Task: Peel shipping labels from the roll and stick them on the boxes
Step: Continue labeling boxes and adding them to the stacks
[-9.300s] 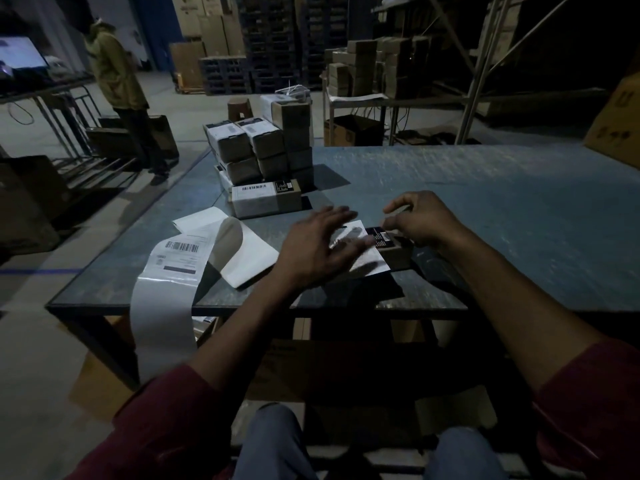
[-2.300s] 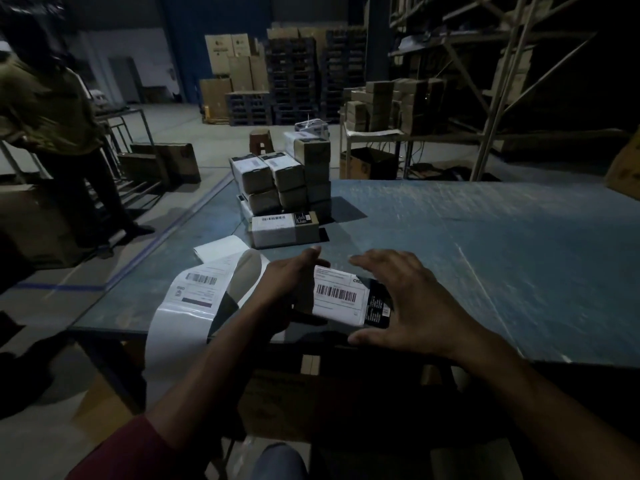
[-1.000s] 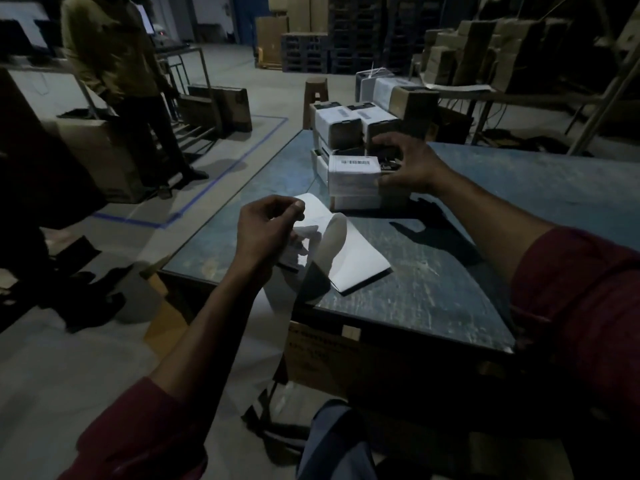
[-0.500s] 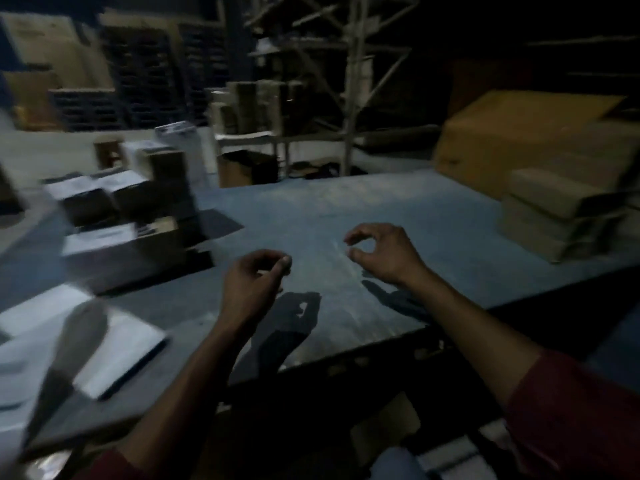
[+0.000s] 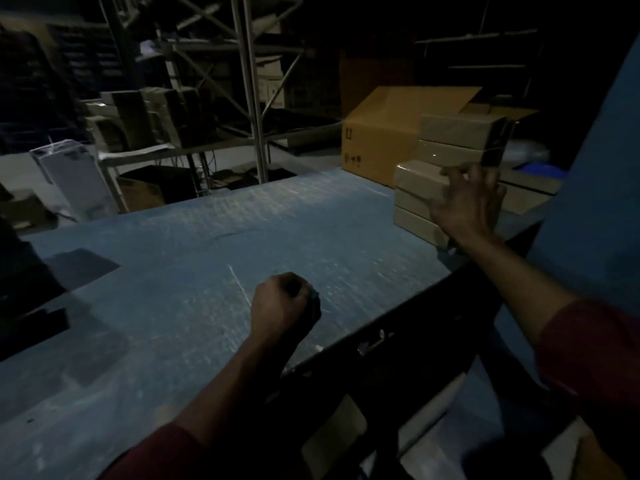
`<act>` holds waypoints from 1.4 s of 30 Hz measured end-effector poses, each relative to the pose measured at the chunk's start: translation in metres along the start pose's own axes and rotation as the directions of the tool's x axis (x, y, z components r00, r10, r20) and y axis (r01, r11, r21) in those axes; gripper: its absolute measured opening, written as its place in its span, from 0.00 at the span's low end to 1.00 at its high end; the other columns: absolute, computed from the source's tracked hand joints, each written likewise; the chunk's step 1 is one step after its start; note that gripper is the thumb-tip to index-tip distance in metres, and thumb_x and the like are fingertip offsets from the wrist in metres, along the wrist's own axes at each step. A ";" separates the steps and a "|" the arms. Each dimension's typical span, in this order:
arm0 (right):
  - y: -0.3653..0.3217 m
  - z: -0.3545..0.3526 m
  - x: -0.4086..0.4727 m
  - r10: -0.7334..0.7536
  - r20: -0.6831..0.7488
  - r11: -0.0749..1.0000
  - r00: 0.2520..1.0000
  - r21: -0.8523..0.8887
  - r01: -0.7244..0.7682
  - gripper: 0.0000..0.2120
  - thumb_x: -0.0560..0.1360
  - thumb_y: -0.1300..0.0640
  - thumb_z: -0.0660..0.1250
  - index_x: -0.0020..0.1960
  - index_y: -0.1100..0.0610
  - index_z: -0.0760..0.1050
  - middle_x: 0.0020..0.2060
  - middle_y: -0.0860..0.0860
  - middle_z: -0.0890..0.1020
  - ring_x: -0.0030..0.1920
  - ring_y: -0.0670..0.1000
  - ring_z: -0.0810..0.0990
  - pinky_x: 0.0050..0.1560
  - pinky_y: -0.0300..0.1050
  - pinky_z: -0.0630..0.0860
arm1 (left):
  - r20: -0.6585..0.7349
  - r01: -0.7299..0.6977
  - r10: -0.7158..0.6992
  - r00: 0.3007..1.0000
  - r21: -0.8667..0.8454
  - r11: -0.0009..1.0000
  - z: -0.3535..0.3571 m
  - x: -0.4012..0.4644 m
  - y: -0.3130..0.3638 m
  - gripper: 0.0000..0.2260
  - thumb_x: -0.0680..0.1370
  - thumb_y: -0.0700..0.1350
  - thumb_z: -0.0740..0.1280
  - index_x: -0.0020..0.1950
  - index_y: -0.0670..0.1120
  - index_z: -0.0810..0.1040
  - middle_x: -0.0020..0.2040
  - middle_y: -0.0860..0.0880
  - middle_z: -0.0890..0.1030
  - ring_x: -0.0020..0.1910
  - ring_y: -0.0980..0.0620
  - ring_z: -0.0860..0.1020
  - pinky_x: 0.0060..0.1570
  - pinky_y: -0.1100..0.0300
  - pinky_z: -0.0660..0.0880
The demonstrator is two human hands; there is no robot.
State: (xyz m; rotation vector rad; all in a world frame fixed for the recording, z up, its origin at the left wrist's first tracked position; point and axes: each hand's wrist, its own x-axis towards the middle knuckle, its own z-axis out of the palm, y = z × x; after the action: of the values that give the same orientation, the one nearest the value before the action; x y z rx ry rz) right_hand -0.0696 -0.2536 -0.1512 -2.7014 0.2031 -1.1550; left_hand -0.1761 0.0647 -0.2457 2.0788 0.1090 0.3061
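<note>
A stack of plain brown boxes (image 5: pixel 453 133) stands at the right end of the blue table (image 5: pixel 207 244). My right hand (image 5: pixel 465 206) is up against the stack's near side with its fingers spread over the middle boxes, and motion blur hides the exact contact. My left hand (image 5: pixel 282 308) hovers low over the table's front part, curled into a fist with nothing visible in it. The label roll and the labelled boxes are out of frame to the left.
A large open carton (image 5: pixel 381 133) stands behind the stack. Metal racking (image 5: pixel 249 98) with more boxes fills the back. A pale box (image 5: pixel 72 178) stands at the far left by the table's back edge. Dark shapes (image 5: pixel 24 289) sit at the left edge.
My view has swung right, off the label roll. My right hand has let go of the labelled box and moved to the plain stack. My left hand has released the label strip and curled shut.
</note>
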 end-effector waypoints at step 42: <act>-0.257 -0.019 -0.186 -0.670 0.590 0.291 0.451 0.768 -0.571 0.19 0.71 0.50 0.78 0.48 0.67 0.84 0.40 0.55 0.82 0.42 0.52 0.79 0.47 0.45 0.73 | -0.091 -0.267 0.276 0.957 0.099 0.959 -0.245 -0.126 -0.096 0.46 0.64 0.46 0.85 0.76 0.67 0.68 0.69 0.58 0.75 0.62 0.57 0.78 0.44 0.53 0.82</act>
State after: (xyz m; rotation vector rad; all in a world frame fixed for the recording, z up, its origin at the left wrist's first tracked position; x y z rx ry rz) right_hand -0.1985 0.0312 -0.2082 -1.6210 -0.6393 0.4454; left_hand -0.3569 0.2936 -0.2338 2.1644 -0.1052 0.5870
